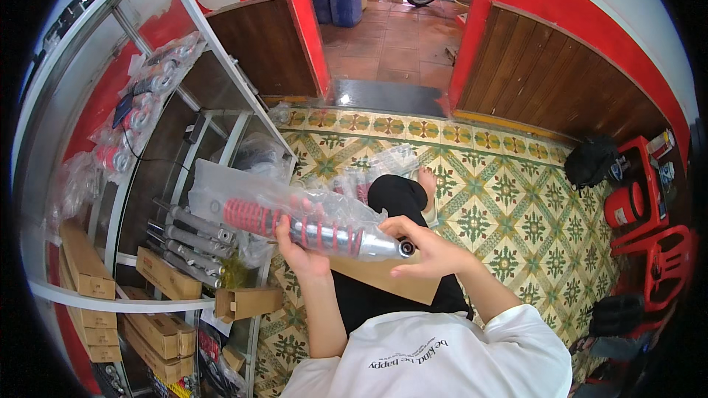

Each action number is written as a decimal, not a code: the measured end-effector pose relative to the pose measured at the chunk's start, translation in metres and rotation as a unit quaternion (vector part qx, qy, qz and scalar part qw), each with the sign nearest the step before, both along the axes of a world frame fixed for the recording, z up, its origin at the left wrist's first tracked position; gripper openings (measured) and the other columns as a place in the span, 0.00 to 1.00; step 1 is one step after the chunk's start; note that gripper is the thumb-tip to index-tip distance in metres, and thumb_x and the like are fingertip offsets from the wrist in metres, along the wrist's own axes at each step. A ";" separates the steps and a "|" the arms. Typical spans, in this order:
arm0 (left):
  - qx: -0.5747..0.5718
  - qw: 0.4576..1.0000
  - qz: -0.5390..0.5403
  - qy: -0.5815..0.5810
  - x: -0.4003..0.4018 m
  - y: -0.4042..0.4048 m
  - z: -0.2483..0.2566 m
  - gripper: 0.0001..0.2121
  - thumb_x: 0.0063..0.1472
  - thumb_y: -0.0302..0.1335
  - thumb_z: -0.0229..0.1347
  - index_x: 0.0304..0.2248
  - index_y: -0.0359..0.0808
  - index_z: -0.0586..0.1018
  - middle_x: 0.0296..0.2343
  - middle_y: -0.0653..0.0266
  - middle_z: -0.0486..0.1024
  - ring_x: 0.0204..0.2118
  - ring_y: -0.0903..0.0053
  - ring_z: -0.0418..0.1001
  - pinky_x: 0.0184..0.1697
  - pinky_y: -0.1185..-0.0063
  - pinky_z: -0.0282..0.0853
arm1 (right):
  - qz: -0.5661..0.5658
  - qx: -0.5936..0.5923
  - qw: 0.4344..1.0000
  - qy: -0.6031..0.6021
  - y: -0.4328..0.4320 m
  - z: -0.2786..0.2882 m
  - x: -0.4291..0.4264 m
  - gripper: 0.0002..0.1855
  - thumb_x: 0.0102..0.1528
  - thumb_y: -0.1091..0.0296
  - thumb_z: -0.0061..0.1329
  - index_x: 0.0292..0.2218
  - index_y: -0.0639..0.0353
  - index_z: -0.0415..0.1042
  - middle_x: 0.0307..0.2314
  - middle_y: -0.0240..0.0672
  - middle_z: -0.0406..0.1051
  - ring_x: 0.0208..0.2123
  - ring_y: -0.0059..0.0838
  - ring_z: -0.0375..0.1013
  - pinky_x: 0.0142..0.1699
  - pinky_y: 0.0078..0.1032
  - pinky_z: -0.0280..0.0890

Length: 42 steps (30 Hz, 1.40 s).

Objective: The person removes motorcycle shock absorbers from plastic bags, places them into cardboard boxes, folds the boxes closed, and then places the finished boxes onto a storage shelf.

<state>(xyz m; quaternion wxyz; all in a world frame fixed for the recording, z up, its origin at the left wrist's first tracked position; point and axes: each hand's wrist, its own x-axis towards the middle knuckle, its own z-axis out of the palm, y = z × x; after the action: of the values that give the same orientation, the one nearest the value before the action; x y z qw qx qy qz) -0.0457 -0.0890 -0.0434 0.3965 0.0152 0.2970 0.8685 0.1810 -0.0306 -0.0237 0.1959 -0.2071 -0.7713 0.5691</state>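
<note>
A motorcycle shock absorber [326,235] with red coil springs lies across in front of me, mostly inside a clear plastic bag [213,179]. My left hand [301,254] holds it from below near its middle, thumb over the bag. At its right end, where the metal mounting eye [407,249] sticks out of the bag, my right hand [431,249] is curved around with thumb and fingers apart; the fingertips are at the bag's edge, and whether they grip it is unclear. Beneath lies a flat piece of brown cardboard [387,279] over my lap.
Metal shelving [166,305] on the left holds bagged shock absorbers [157,80], fork tubes [193,232] and cardboard boxes [168,273]. More bagged parts [381,168] lie on the tiled floor beside my knee. At the right stand a red bucket [622,204] and a red plastic chair [666,265].
</note>
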 end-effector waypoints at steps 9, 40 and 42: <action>0.025 0.999 0.004 0.032 -0.019 -0.002 -0.003 0.24 0.59 0.44 0.48 0.49 0.38 0.67 0.40 0.63 0.71 0.42 0.73 0.71 0.44 0.71 0.70 | 0.046 -0.414 0.877 0.238 -0.015 -0.031 -0.008 0.49 0.51 0.54 0.57 0.63 0.50 0.39 0.59 0.44 0.49 0.59 0.37 0.54 0.56 0.42 0.60; 0.019 0.999 -0.029 0.016 0.020 0.001 -0.006 0.19 0.58 0.45 0.49 0.44 0.41 0.69 0.36 0.67 0.71 0.39 0.76 0.72 0.42 0.70 0.71 | -0.004 -0.400 0.849 0.345 -0.012 -0.035 -0.011 0.67 0.41 0.84 0.62 0.64 0.40 0.25 0.42 0.37 0.62 0.38 0.21 0.68 0.46 0.23 0.65; 0.007 1.000 -0.017 0.015 0.017 0.002 -0.014 0.19 0.58 0.44 0.49 0.44 0.41 0.69 0.36 0.67 0.72 0.39 0.75 0.72 0.42 0.70 0.71 | -0.016 -0.400 0.849 0.344 -0.012 -0.034 -0.011 0.66 0.41 0.84 0.62 0.64 0.40 0.26 0.41 0.37 0.62 0.38 0.21 0.69 0.45 0.23 0.66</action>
<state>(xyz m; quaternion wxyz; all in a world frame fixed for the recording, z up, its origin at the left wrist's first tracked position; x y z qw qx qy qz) -0.0291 -0.0871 -0.0574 0.4061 0.0364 0.2962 0.8637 0.1704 -0.0431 -0.0574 0.3587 -0.0708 -0.3569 0.8596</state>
